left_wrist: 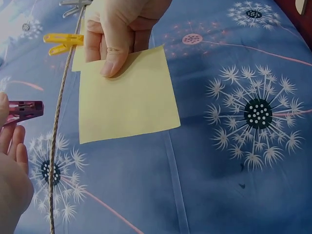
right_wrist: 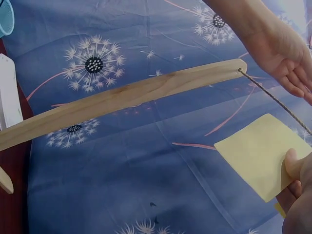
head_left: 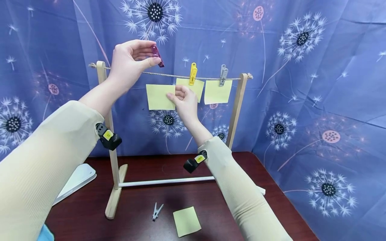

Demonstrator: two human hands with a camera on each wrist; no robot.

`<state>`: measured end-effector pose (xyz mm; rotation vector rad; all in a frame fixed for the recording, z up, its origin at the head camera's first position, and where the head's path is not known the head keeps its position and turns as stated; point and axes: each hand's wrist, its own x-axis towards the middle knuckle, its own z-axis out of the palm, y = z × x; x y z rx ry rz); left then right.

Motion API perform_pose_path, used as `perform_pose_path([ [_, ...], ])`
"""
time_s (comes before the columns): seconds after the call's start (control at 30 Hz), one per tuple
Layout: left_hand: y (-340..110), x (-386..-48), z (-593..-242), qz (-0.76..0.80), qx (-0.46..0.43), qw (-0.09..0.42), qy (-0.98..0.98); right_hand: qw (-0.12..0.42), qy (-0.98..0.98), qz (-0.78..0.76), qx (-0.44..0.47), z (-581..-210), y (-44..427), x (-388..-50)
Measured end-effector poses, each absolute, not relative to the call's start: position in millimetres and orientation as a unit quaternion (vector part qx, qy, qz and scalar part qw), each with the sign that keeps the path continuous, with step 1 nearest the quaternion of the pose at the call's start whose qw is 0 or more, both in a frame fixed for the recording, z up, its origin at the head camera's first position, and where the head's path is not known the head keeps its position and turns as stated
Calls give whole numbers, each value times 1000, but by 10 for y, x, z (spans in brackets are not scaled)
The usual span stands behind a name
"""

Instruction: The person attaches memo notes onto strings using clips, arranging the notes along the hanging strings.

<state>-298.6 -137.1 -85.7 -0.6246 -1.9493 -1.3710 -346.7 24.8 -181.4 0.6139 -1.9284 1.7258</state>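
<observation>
In the head view my left hand (head_left: pixel 132 62) pinches a purple clothespin (head_left: pixel 157 56) above the rope (head_left: pixel 169 75). My right hand (head_left: pixel 187 102) holds a yellow sticky note (head_left: pixel 160 97) by its right edge, just under the rope, thumb in front. Beside it, a yellow clothespin (head_left: pixel 193 74) fastens a second note (head_left: pixel 196 87) to the rope, partly hidden by the right hand. Farther right a grey clothespin (head_left: pixel 223 75) fastens another note (head_left: pixel 217 92). The left wrist view shows the purple clothespin (left_wrist: pixel 25 111) apart from the rope (left_wrist: pixel 58 105).
The rope runs between two wooden posts (head_left: pixel 236 112), joined low down by a white bar (head_left: pixel 166 182). On the dark red table (head_left: pixel 135 204) lie a pale clothespin (head_left: pixel 156 211) and a yellow sticky note (head_left: pixel 187 221). A white case (head_left: pixel 76 180) sits at the left. Behind hangs a blue dandelion-print curtain (head_left: pixel 205 40).
</observation>
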Motion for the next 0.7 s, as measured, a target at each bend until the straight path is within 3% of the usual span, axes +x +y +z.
perform_pose_path([
  [0.7,-1272,-2974,-778,-529,-190,356,-747,252,-690,638,231,-1718,249,-3520],
])
